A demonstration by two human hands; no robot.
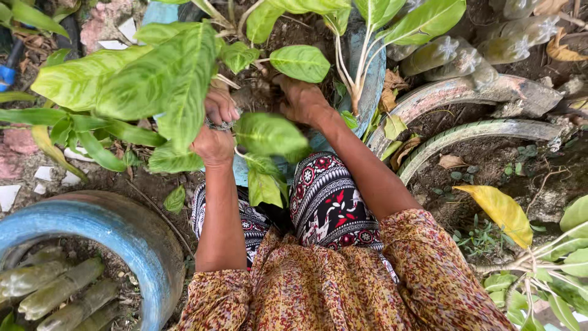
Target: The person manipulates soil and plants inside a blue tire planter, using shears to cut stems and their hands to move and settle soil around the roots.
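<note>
My left hand (214,132) is closed around something small and metallic, partly hidden under the big pale-green leaves (153,79) of a plant; what it grips I cannot make out. My right hand (301,101) reaches down into the dark soil (257,92) at the base of the plant, its fingers curled and half hidden behind a leaf (300,62). White stems (352,67) rise just right of that hand. My knees in patterned cloth (327,202) sit right below both hands.
A blue painted tyre planter (122,233) with upturned plastic bottles (55,294) lies at the lower left. Half-buried tyre edges (465,132) and more bottles (453,55) are at the right. A yellow leaf (499,211) lies on the bare earth.
</note>
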